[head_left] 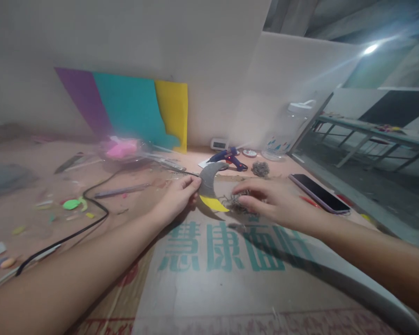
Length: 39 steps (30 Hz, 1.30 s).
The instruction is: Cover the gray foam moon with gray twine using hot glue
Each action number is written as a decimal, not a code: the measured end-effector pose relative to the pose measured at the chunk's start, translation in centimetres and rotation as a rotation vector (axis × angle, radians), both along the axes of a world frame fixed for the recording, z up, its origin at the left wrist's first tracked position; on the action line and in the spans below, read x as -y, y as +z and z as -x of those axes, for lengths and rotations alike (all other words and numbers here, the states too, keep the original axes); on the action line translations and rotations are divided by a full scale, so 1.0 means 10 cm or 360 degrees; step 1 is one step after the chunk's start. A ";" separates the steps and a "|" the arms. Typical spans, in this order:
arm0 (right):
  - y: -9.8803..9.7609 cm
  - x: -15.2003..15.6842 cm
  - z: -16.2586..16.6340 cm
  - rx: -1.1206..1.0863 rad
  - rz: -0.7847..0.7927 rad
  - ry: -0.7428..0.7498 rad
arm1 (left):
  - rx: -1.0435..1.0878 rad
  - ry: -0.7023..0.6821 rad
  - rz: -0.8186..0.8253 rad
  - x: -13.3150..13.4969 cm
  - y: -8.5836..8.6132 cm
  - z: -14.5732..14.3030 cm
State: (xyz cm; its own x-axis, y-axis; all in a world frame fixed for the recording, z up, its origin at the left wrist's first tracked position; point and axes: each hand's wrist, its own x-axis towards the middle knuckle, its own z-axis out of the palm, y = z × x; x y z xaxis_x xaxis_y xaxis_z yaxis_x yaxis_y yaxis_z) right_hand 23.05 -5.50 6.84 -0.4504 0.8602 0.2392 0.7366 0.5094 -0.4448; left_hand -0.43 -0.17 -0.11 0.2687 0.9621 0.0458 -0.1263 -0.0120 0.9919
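1. Pink tabletop [38,186] is spreading out under us, with a printed cardboard sheet [230,279] lying flat as our work mat and coloured foam sheets [136,111] leaning on the wall behind.
2. We are pinching a crescent [209,186] with our left hand [178,197]: thumb and fingers are closing narrowly on its left edge. It is standing just above the cardboard, grey on its upper part and yellow at the lower tip.
3. We are laying our right hand [268,200] palm down, fingers loosely spread, on a small tangle of brown fibre [235,202] just right of the crescent; whether we are gripping any strands, we cannot tell.
4. We are judging the piece as cut out already, with no fibre showing on it yet, so the covering looks barely begun.
5. We are seeing a glue gun [230,158] resting behind the crescent, its lamp glowing red, a second fibre clump [260,168] beside it, a phone [319,193] to the right, and a black cable [91,218] trailing left among foam scraps.
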 end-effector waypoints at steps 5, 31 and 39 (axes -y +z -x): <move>-0.28 -0.24 0.31 -0.0283 0.0154 0.0059 | 0.0043 0.0002 -0.0016 0.00 0.00 0.00; -0.56 -0.23 0.36 -0.0857 0.0811 0.0014 | -0.0189 -0.0139 -0.0239 -0.04 -0.06 0.03; -0.54 -0.30 0.37 -0.1042 0.0830 -0.0018 | 0.0041 -0.0245 -0.0156 0.04 -0.01 0.02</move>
